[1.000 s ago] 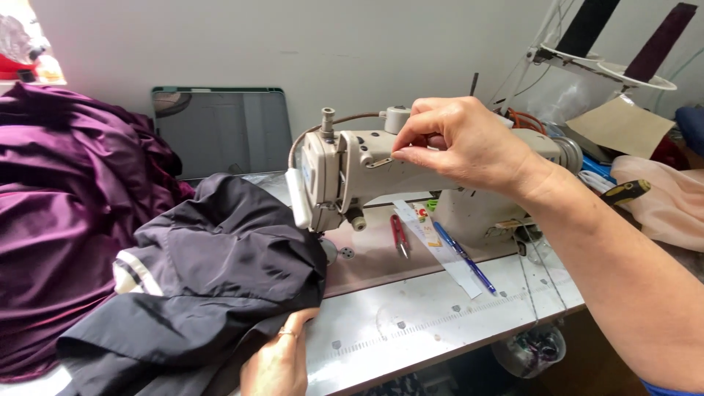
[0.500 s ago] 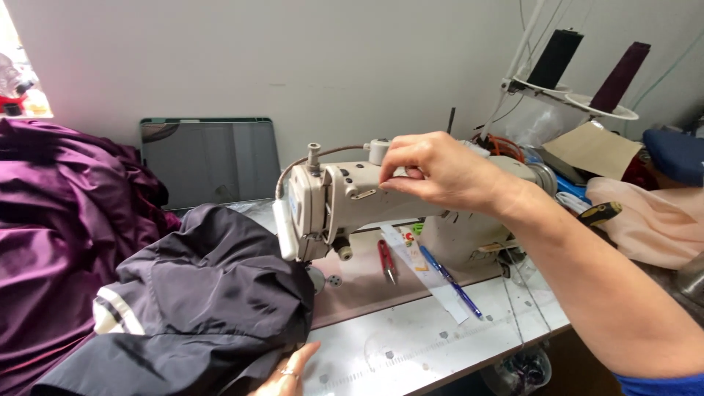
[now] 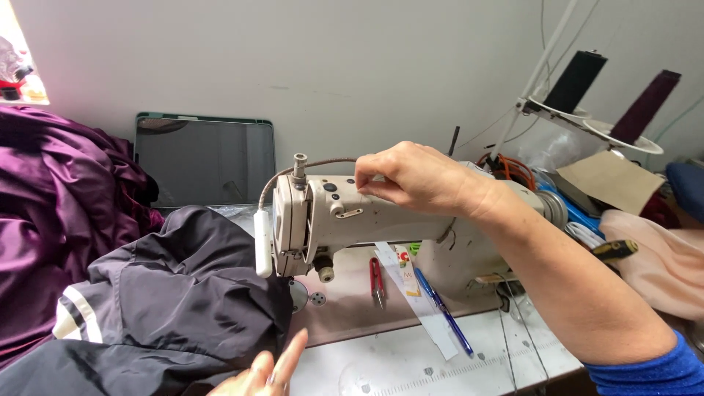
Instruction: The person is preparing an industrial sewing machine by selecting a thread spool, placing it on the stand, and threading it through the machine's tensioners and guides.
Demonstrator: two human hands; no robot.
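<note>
Right hand (image 3: 414, 180) up on top of the cream sewing machine (image 3: 352, 220), thumb and forefinger pinched together at the upper edge of the machine arm; whatever sits in the pinch too fine to make out; bare forearm running down to a blue sleeve (image 3: 649, 370) at the lower right corner. Left hand (image 3: 268, 375) low at the bottom edge, only partly in view, fingers spread apart and gripping nothing, just beside the edge of the dark jacket (image 3: 169, 308).

Dark jacket heaped on the desk (image 3: 477, 356) left of the machine head, pale stripe showing on its left side, one fold touching the needle end; purple cloth (image 3: 51, 220) piled further left, against the jacket. Red thread snips (image 3: 377, 280) lying flat on the machine bed under the arm; white strip of paper (image 3: 422, 312) beside them, slanting toward the front; blue pen (image 3: 443, 312) along the strip's right edge. Dark screen with green rim (image 3: 205, 158) leaning upright against the wall behind the machine. Two dark thread cones (image 3: 576, 81) on a stand at upper right; brown cardboard piece (image 3: 612, 180) and peach cloth (image 3: 660, 264) right of the machine, well apart from both hands.
</note>
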